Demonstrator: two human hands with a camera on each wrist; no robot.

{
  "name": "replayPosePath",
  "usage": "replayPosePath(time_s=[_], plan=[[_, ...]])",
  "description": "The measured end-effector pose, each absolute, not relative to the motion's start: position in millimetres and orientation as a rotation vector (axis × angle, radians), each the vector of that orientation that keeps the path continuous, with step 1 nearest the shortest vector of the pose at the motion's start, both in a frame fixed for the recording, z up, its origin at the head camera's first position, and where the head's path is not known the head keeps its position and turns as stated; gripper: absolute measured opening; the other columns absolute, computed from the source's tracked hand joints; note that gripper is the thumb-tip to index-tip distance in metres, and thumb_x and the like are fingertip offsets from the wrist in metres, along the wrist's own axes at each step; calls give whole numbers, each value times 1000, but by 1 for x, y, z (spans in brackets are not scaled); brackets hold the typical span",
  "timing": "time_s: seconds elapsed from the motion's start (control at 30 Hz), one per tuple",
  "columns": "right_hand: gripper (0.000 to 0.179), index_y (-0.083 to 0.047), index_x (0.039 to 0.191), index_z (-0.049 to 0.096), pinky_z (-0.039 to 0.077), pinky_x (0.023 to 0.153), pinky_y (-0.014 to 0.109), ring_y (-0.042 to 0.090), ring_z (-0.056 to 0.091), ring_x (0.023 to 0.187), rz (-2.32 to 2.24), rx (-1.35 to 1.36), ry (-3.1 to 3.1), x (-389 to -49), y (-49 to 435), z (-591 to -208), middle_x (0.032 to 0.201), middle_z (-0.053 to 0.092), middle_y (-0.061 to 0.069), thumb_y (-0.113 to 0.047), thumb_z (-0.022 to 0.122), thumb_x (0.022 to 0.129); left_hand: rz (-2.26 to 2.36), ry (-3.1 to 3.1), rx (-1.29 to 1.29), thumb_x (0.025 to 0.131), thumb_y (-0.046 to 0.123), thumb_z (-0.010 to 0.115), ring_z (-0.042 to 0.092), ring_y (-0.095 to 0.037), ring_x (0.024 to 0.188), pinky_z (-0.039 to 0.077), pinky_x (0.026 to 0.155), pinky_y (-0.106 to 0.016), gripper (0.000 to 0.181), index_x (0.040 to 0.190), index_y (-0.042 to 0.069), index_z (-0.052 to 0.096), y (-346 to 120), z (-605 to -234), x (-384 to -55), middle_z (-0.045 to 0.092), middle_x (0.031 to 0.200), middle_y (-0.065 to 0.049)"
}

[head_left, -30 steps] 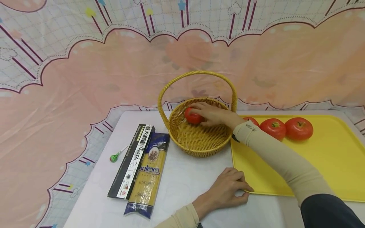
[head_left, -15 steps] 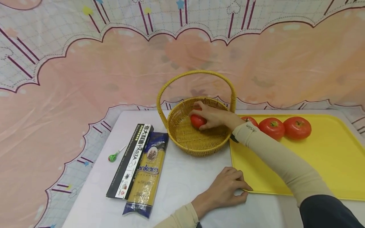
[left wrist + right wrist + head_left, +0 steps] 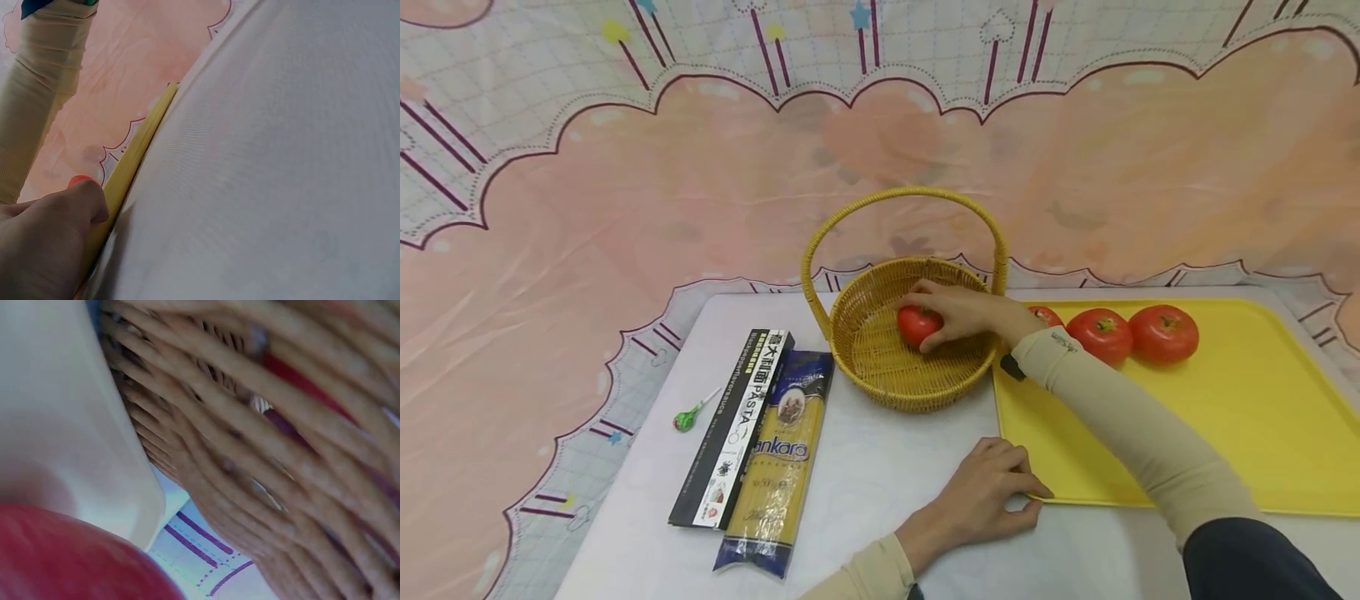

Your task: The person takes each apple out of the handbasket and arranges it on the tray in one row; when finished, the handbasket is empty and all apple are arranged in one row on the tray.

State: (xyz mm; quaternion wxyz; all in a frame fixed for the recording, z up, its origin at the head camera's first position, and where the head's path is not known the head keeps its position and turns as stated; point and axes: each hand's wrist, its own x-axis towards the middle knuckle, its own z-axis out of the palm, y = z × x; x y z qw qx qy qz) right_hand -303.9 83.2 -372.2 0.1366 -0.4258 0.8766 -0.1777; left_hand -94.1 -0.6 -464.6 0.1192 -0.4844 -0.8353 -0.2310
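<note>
In the head view my right hand (image 3: 962, 312) grips a red tomato (image 3: 916, 327) inside the yellow wicker basket (image 3: 876, 358), fingers over its top and thumb at its near side. The basket's tall handle arches above the wrist. My left hand (image 3: 981, 492) rests at the near left corner of the yellow tray (image 3: 1082, 467), forefinger and thumb at its rim. In the left wrist view those fingers bend over the tray's edge (image 3: 134, 159). Several tomatoes stay in a row along the tray's far side, including one in the middle (image 3: 1097, 335) and one at the right (image 3: 1165, 333).
Left of the basket lie a black and white pasta box (image 3: 733, 425) and a spaghetti packet (image 3: 778, 467), partly overlapping. A green lollipop (image 3: 685, 419) is farther left. A patterned cloth (image 3: 737, 183) hangs behind the white table (image 3: 880, 467).
Inside the basket, the tomato has shifted right and nearer, and my right fingers and thumb have come round it. My left hand keeps its place at the tray corner. The head view has swung slightly right.
</note>
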Motion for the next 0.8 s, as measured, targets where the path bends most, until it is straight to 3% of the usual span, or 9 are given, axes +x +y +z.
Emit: replayPosePath(time_s=[0.43,0.8], plan=[[65,-24,138,42,45,97,42,25,54,110,-613,-1264,2523,-290,90,-375,134,37,5,-34,69,81,-727,-2446,-1392,83,26,65,47,-1,86,34,97,-20,14,92,30,75,-1,-464,-94,51,81,15],[66,-25,137,44,46,94,46,28,55,109,-662,-1253,2580,-280,98,-371,136,36,5,-35,71,78,-723,-2427,-1393,83,26,65,46,0,86,34,96,-21,14,92,31,74,-1,-465,-94,48,81,16]])
